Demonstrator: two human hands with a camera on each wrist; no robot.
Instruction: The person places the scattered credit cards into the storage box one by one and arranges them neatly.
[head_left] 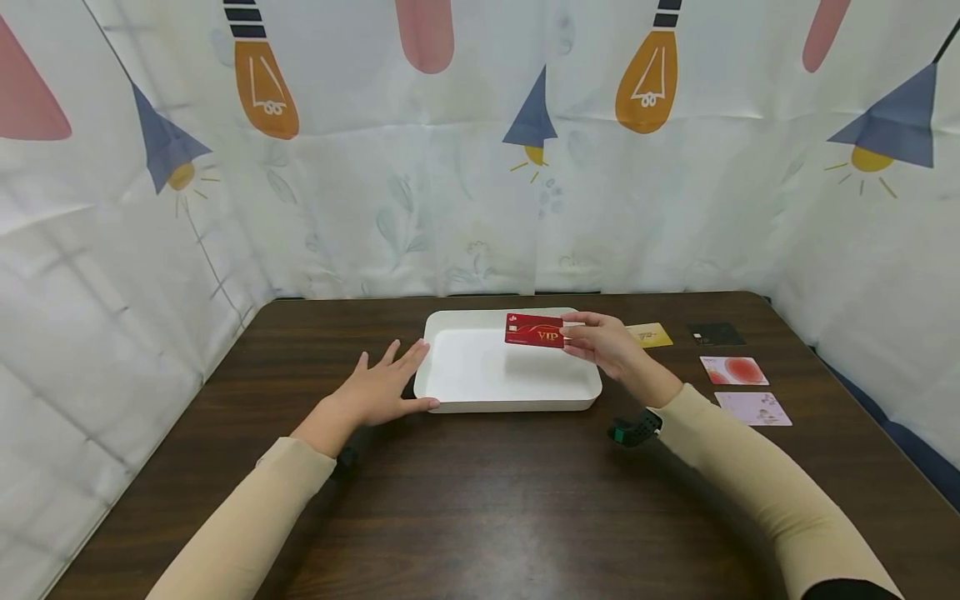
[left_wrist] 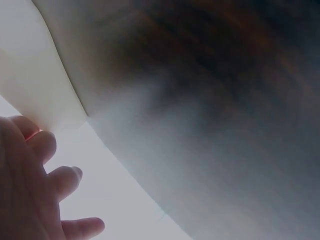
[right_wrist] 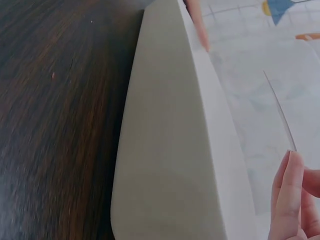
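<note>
My right hand pinches a red VIP card by its right end, above the white tray. In the right wrist view the card shows edge-on between fingertips and thumb, higher than the tray wall. At the tray's left side, my left hand has its fingers spread, the thumb at the near left corner and the fingertips right at the left rim. The left wrist view shows the fingers of this hand beside the pale tray wall.
Right of the tray lie a gold card, partly behind my right hand, a black card, a white card with a red circle and a lilac card. All rest on the dark wooden table. A patterned curtain surrounds it.
</note>
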